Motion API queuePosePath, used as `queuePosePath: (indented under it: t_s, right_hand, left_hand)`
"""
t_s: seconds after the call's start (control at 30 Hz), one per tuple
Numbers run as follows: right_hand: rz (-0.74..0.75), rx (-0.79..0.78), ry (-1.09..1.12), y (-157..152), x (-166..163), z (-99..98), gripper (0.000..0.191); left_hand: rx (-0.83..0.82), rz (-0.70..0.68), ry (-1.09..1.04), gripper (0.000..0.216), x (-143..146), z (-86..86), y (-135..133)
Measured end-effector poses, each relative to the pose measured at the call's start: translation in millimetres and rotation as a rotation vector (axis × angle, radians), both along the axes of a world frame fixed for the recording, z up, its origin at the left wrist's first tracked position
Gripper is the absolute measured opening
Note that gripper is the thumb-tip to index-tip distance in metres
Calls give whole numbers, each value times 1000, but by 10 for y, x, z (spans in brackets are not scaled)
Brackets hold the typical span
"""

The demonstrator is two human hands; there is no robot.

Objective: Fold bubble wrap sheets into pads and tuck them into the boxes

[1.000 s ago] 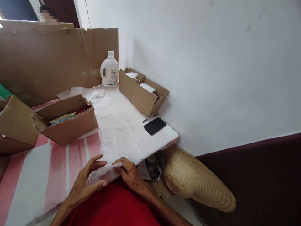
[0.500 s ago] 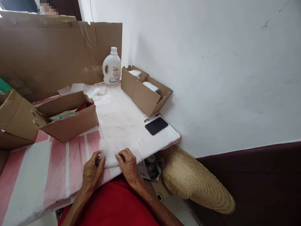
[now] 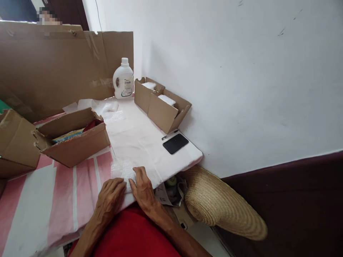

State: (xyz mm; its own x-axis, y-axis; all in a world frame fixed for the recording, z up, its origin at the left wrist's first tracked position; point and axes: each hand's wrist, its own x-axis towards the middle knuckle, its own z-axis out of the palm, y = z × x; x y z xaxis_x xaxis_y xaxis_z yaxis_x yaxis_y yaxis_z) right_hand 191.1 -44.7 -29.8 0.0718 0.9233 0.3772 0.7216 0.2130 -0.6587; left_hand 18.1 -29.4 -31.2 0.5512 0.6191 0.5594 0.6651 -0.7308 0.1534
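Note:
A small piece of clear bubble wrap (image 3: 120,169) lies near the front edge of the cloth-covered table. My left hand (image 3: 110,194) rests over its near left part, fingers bent and pressed together on the wrap. On the right side, my right hand (image 3: 142,187) grips the wrap's edge, thumb low and fingers curled beyond it. Both hands are close together, with the near edge of the wrap partly hidden beneath them. Whether anything is inside the wrap I cannot tell.
Cardboard boxes (image 3: 72,151) holding packets stand left. Two joined small boxes (image 3: 160,117) with white wrapped items sit by the wall, near a black phone (image 3: 175,143). A white jug (image 3: 123,80) and loose wrap (image 3: 92,106) lie behind. A straw hat (image 3: 222,203) hangs right of the table.
My left hand has turned over and moved right, closer to my right hand, its fingers now lying on the bubble wrap. My right hand has shifted slightly left. The view has tilted a little.

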Motion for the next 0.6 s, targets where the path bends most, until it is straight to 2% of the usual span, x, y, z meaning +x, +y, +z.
queuePosePath:
  t_s: [0.1, 0.2, 0.33, 0.43, 0.6]
  right_hand:
    - [250, 111, -111, 108, -9, 46, 37]
    - [479, 99, -231, 348, 85, -9, 38]
    - [413, 70, -187, 600, 349, -66, 32]
    - [409, 72, -62, 542, 515, -21, 35]
    - [581, -74, -41, 232, 614, 63, 70]
  left_hand:
    - [-68, -44, 21, 20, 9, -39, -5]
    - [-100, -51, 36, 22, 5, -71, 0]
    - [-68, -49, 39, 31, -19, -89, 34]
    - [-69, -59, 52, 30, -37, -67, 63]
    - [-202, -112, -10, 31, -73, 103, 86]
